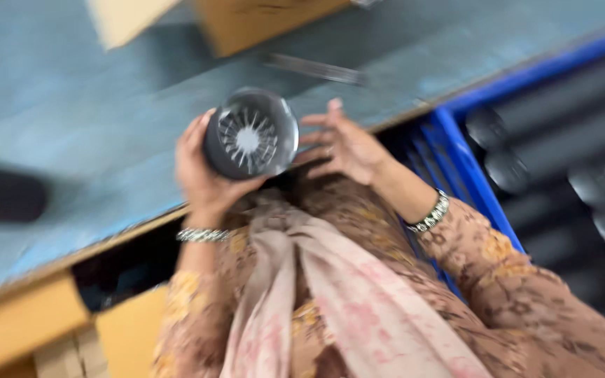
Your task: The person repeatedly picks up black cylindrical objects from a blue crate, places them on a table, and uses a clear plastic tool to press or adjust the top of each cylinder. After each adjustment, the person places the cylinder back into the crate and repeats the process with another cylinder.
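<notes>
My left hand grips a dark round cylinder with a white spoked grille on its end, held over the edge of the grey-blue table. My right hand hovers just right of the cylinder with its fingers spread and nothing in it. Both wrists wear metal bracelets. The picture is blurred by motion.
A blue crate at the right holds several dark cylinders. Cardboard boxes stand at the table's far side, with a thin dark tool beside them. A black object lies at the left. Yellow wood frame below.
</notes>
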